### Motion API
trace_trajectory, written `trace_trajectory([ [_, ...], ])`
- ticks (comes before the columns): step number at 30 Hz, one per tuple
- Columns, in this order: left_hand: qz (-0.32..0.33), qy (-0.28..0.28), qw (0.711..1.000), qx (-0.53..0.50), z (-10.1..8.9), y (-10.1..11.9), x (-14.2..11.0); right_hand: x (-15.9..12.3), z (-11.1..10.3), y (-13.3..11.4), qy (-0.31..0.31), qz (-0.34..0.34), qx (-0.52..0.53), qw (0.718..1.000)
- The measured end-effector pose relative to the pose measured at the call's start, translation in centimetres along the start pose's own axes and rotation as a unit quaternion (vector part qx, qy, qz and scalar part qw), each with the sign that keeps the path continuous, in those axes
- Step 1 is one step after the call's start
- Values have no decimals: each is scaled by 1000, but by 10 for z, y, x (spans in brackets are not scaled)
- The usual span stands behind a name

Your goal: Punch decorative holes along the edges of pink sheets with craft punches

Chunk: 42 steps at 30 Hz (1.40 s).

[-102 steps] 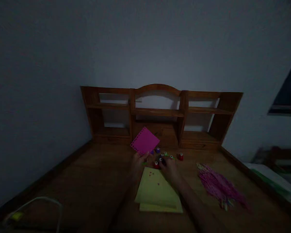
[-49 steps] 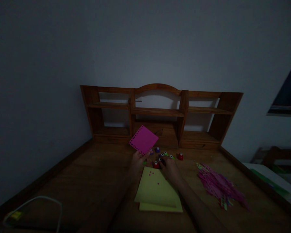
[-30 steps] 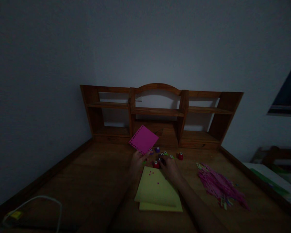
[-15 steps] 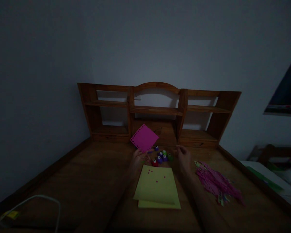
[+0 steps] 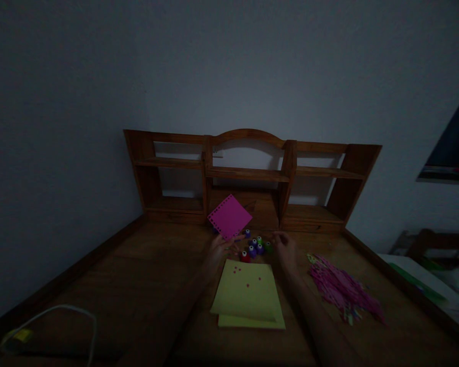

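Observation:
The room is dim. My left hand (image 5: 217, 252) pinches a corner of a pink paper square (image 5: 229, 216) with punched holes along its edge, held tilted above the wooden desk (image 5: 137, 285). My right hand (image 5: 285, 250) hovers to the right of a cluster of small paper punches (image 5: 254, 246) in red, purple and green, fingers curled; whether it holds anything I cannot make out. Yellow paper sheets (image 5: 248, 298) with a few pink dots lie just in front of both hands.
A wooden hutch with shelves (image 5: 248, 176) stands at the back of the desk against the wall. A heap of pink paper strips (image 5: 342, 290) lies to the right. A white cable (image 5: 61, 318) loops at the near left corner.
My right hand left the punches at the yellow paper's top edge and moved right and back. The red punch that stood alone at the right is no longer seen there. My left hand kept the pink square.

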<state>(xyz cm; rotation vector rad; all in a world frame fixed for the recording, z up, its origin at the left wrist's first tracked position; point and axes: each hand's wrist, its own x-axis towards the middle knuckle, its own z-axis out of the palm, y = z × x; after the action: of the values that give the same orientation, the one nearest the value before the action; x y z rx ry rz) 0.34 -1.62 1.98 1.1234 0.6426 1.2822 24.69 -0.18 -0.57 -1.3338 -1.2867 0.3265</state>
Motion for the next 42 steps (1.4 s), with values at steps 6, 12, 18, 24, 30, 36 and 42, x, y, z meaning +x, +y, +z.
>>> trace_trajectory([
  [6, 42, 11, 999, 32, 3, -5, 0, -5, 1, -9, -35, -37, -104, 993],
  [12, 35, 18, 999, 37, 4, -4, -1, -9, 2, -13, -64, -103, -189, 974],
  [18, 29, 16, 999, 36, 3, -5, 1, -7, 2, -9, -75, -86, -248, 962],
  [24, 31, 10, 999, 32, 2, -7, 1, -9, 0, -9, -87, -60, -283, 953],
  [30, 39, 6, 998, 44, 2, -6, 1, -8, 0, -10, -97, -47, -302, 947],
  [36, 34, -4, 999, 39, -2, -10, 3, -8, 0, -11, -110, -31, -282, 953],
  [42, 34, -2, 999, 37, -6, -16, 6, -9, -3, -12, -111, -49, -262, 957],
])
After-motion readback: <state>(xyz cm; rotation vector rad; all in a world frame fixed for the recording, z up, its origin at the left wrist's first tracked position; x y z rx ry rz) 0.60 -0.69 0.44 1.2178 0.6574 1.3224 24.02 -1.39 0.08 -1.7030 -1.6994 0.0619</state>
